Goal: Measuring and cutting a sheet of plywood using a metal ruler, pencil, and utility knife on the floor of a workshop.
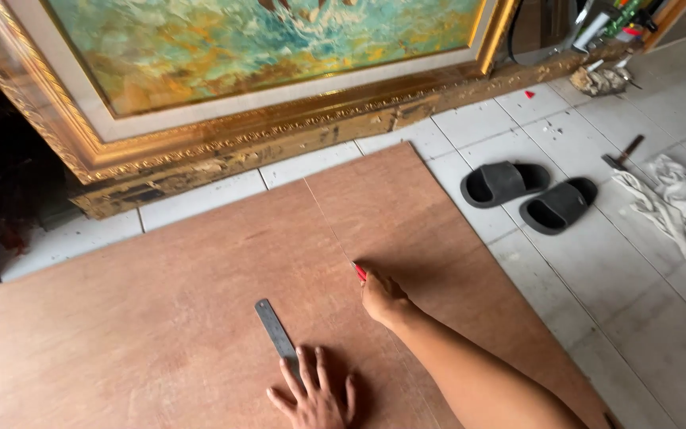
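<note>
A large reddish-brown plywood sheet (160, 318) lies flat on the tiled floor. A thin straight line runs across it from the far edge towards me. My right hand (383, 298) is closed around a small red tool (359, 272), its tip resting on that line. My left hand (315, 397) lies flat on the sheet with fingers spread, the fingertips touching the near end of a grey metal ruler (275, 330). The ruler lies left of the line and apart from it.
A big painting in an ornate gold frame (224, 143) leans at the far edge of the sheet. Two black slippers (529, 195) sit on the white tiles to the right, with a white rag (668, 199), a hammer (622, 151) and scattered debris beyond.
</note>
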